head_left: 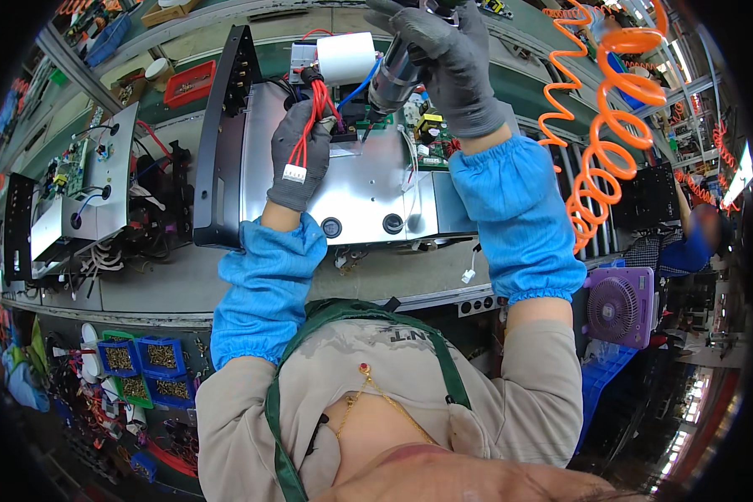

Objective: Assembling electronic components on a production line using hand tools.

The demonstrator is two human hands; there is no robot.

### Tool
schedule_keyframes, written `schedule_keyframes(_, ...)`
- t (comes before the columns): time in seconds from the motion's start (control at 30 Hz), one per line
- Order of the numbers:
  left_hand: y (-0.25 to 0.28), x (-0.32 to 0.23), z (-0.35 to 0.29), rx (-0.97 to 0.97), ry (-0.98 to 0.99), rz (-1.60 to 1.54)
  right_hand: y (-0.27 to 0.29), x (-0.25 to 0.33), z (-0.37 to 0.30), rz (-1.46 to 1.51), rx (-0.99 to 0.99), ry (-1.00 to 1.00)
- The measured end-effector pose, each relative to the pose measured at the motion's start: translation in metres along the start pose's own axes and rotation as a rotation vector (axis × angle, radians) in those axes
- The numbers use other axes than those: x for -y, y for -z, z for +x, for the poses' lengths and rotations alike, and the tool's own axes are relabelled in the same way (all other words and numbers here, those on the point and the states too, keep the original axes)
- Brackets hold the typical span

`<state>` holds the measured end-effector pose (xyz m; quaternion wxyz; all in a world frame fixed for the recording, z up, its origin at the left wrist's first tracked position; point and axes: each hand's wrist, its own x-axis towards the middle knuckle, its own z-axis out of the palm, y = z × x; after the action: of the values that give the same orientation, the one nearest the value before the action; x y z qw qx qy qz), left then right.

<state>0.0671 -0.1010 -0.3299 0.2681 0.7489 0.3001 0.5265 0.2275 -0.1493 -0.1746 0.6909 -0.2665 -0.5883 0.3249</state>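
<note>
My right hand (456, 71), in a grey glove, is wrapped round a power screwdriver (393, 82). The driver slants down to the left, its thin bit over a small clear piece (345, 149) beside a green circuit board (379, 122). Both lie on an open metal chassis (360, 197) with a black front panel (226, 142). My left hand (297, 155), also gloved, is closed close to the bit; what its fingertips pinch is hidden. Red wires (315, 109) with a white connector (294, 172) drape over it. Beyond the wires sits a white cylinder (347, 58).
A second open chassis (84, 180) stands at the left. Orange coiled hoses (615, 125) hang at the right above a roller conveyor. A red tray (189, 84) lies behind; blue bins (161, 357) of small fasteners are at lower left. A purple fan (620, 307) stands right, with another person (686, 243) beyond.
</note>
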Motion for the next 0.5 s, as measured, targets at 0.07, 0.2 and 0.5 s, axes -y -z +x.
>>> schedule_keyframes(0.07,-0.001,0.001,0.000,0.002,-0.010,0.014,-0.003,-0.003,-0.005,-0.030,0.100,0.226)
schedule_keyframes(0.2,0.000,0.007,-0.003,0.002,0.022,0.074,-0.016,-0.012,-0.027,-0.511,-0.332,0.122)
schedule_keyframes(0.5,-0.006,0.009,-0.004,-0.036,0.044,-0.030,0.017,-0.025,-0.035,-0.241,-0.298,-0.383)
